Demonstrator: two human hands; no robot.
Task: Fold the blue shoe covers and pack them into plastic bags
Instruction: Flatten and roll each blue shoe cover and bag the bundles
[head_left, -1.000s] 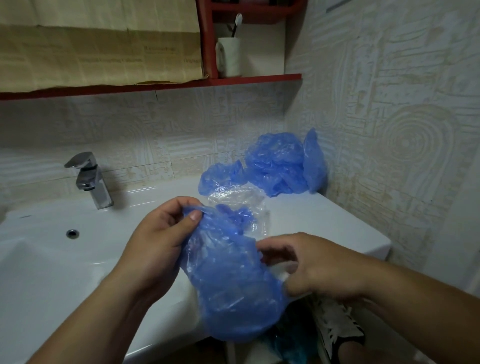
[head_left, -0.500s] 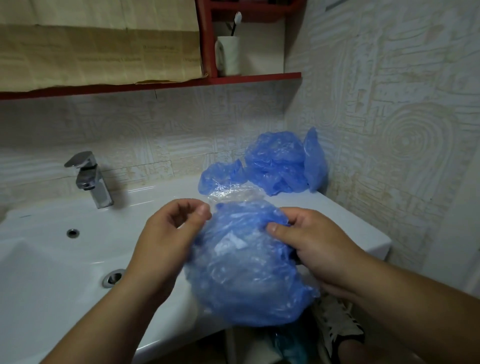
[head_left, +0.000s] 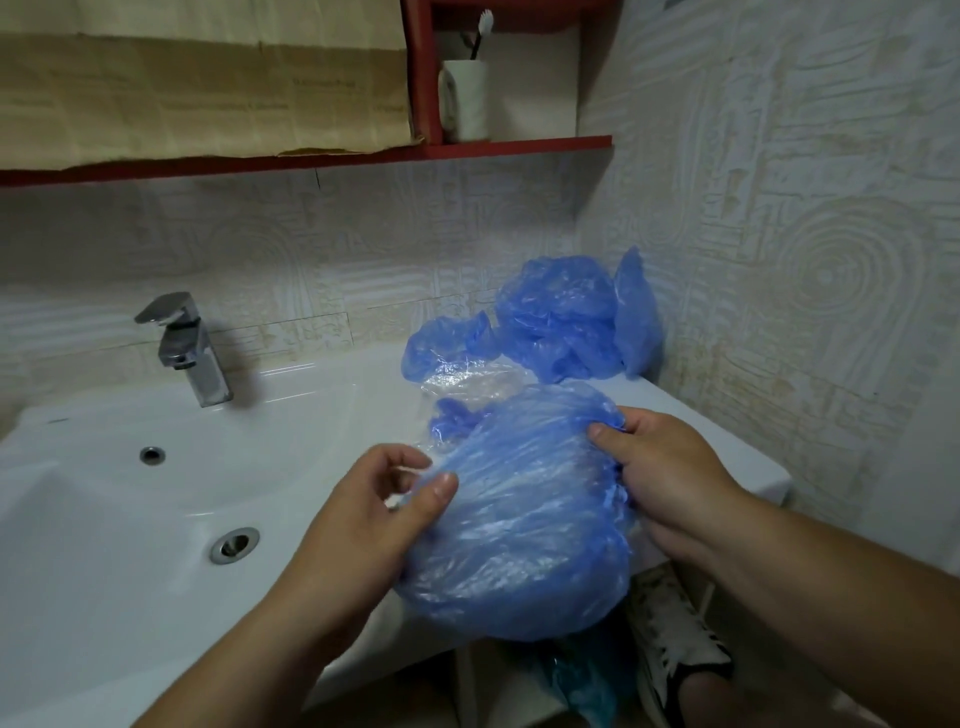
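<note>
The scene is dimly and evenly lit, with a cool cast. Soft sheen is seen on the sink (head_left: 104, 545) and small glints on the blue shoe cover (head_left: 519, 519). A shadow is thrown to the right of the tap (head_left: 182, 348), and a dark band lies under the shelf (head_left: 519, 148). Straight lines are bowed toward the edges, where detail is softened.

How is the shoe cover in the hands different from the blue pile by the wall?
The held shoe cover is spread between left hand and right hand; the pile lies crumpled, untouched. The held one is lifted; the pile rests on the sink. Both are blue plastic.
</note>
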